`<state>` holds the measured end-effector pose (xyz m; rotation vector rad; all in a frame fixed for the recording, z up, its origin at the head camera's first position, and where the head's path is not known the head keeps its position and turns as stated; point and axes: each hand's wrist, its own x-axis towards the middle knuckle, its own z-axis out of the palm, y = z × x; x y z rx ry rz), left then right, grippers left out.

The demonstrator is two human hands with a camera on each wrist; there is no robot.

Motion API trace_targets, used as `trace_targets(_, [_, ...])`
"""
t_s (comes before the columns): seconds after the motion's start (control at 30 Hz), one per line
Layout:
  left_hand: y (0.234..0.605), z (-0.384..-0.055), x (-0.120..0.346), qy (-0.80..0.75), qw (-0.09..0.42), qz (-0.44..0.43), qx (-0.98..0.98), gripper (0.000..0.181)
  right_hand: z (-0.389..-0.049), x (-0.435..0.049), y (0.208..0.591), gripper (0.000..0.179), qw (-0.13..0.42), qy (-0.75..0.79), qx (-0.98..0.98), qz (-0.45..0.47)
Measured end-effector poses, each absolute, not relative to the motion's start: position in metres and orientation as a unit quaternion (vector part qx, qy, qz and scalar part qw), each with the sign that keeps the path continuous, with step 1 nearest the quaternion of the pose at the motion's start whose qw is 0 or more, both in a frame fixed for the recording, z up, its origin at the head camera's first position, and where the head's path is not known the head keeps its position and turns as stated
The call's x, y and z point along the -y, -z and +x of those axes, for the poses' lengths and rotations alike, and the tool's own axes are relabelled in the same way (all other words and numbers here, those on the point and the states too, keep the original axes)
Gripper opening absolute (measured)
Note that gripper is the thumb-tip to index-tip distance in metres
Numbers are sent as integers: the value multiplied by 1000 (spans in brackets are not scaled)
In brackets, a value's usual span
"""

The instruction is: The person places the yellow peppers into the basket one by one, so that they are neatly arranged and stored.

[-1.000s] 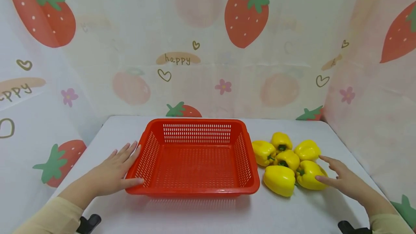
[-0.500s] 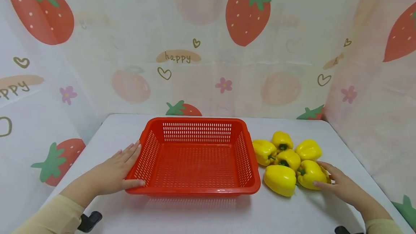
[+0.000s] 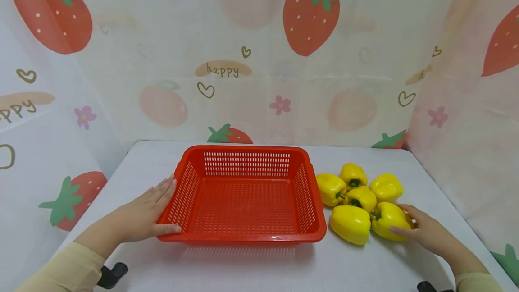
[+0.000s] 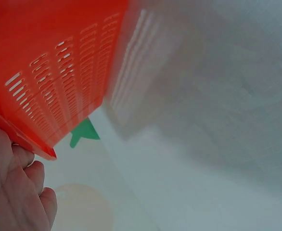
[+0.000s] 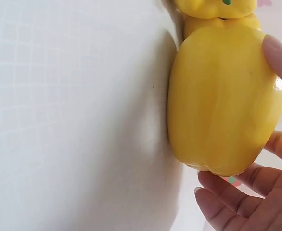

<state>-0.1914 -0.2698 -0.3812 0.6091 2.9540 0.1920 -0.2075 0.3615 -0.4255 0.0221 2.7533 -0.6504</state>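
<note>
My left hand (image 3: 135, 220) rests on the left rim of a red plastic basket (image 3: 251, 239), fingers stretched along it and thumb over its front corner. The left wrist view has the basket's slotted outer wall (image 4: 59, 72) above that hand's fingers (image 4: 35, 175). My right hand (image 3: 427, 233) grips the front right yellow bell pepper (image 3: 388, 222), thumb on the near side and fingers round the far end. In the right wrist view this bell pepper (image 5: 223, 101) lies on the table between thumb and fingers, other peppers behind it.
Several more yellow bell peppers, one in front (image 3: 350, 225) and one at the back right (image 3: 386, 187), cluster between basket and right hand. The white table (image 3: 227, 269) backs onto a strawberry-print curtain (image 3: 259, 44). Black straps (image 3: 112, 276) show at the wrists.
My right hand has moved left onto the front right bell pepper, and its fingers have closed round it. The left hand stays on the basket rim. The head view has tilted slightly.
</note>
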Motion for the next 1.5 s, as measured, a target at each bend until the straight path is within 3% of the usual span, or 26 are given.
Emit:
trace_targets(0.73, [381,-189,269,-68,77,197,-975,114,-200,-367,429,101,182,241,-953,30])
trace_targets(1.1, [381,-188,268,-61,72,196,-976,120,-195,-370,436,105,68,250,-962,-88])
trace_targets(1.5, [379,-193,267,-43,58,200,-977,120,-195,-373,433,98,52,257,-955,-139])
